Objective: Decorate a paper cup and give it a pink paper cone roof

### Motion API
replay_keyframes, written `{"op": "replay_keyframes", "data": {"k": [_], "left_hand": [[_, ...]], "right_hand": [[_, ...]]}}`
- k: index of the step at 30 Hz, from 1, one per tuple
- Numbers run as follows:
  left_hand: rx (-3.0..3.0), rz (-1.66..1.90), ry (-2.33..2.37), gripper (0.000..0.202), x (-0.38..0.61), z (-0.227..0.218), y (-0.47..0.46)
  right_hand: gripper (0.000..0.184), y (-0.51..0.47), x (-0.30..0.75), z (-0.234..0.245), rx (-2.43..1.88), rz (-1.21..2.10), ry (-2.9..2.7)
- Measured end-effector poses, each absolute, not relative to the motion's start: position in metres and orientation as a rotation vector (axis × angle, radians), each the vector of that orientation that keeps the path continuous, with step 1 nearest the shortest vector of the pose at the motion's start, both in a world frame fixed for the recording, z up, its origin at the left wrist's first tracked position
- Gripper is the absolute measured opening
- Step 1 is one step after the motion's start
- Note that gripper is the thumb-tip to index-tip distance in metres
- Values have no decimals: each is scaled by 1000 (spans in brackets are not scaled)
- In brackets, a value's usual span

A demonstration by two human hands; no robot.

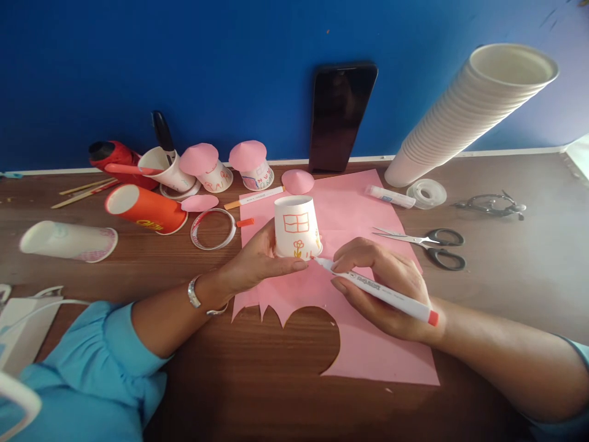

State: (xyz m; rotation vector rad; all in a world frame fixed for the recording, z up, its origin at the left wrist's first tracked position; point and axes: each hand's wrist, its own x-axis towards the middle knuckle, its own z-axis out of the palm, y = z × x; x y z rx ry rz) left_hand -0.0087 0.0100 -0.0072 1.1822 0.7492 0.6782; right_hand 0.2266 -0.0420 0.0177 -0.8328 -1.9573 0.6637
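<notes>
A cut-down white paper cup [296, 212] is held upside down in my left hand [257, 258], its fingers around the side and thumb along the rim. On it are a red window drawing and orange flowers. My right hand [386, 288] grips a white marker [386, 296] with a red end, its tip at the cup's lower rim. Below both hands lies a pink paper sheet [368, 362] with curved cutouts. Just behind the cup sits a pink paper cone [298, 182]. A loose red marker cap [245, 223] lies left of the cup.
Two decorated cups with pink cone roofs [199, 159] stand at the back, near an orange marker [255, 197] and a tape roll [213, 229]. On the right are scissors [442, 240], a glue stick [390, 196] and a tall cup stack [464, 116]. A phone [343, 116] leans on the wall.
</notes>
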Motion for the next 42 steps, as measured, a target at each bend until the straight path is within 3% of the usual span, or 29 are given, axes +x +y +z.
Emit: {"op": "replay_keyframes", "data": {"k": [42], "left_hand": [[1125,694,739,59,-10,-8,8]], "right_hand": [[12,-40,229,17,-832,641,-1906]]}}
